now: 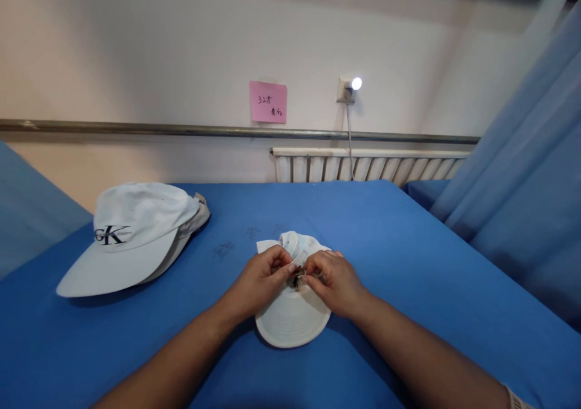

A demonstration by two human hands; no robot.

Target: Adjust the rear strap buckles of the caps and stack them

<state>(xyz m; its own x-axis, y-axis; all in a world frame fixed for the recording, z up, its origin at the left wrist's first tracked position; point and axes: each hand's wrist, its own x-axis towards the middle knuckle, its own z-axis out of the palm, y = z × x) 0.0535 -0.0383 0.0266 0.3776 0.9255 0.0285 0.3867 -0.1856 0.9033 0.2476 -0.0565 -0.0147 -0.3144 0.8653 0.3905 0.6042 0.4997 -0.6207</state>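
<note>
A white cap lies on the blue-covered table in front of me, its brim toward me. My left hand is closed, thumb and fingers pinching a white strap or edge at the middle of the cap. From the other side my right hand pinches the cap close by, its fingertips almost meeting the left ones. Something small and brownish, perhaps a buckle, shows between the fingertips; the fingers partly hide it. Behind the hands the cap's fabric bunches up.
On the left sits a white cap with black letters, stacked over another cap. The blue sheet bears faint dark writing. Behind are a radiator, a metal rail and a plug with cord; a blue curtain hangs right.
</note>
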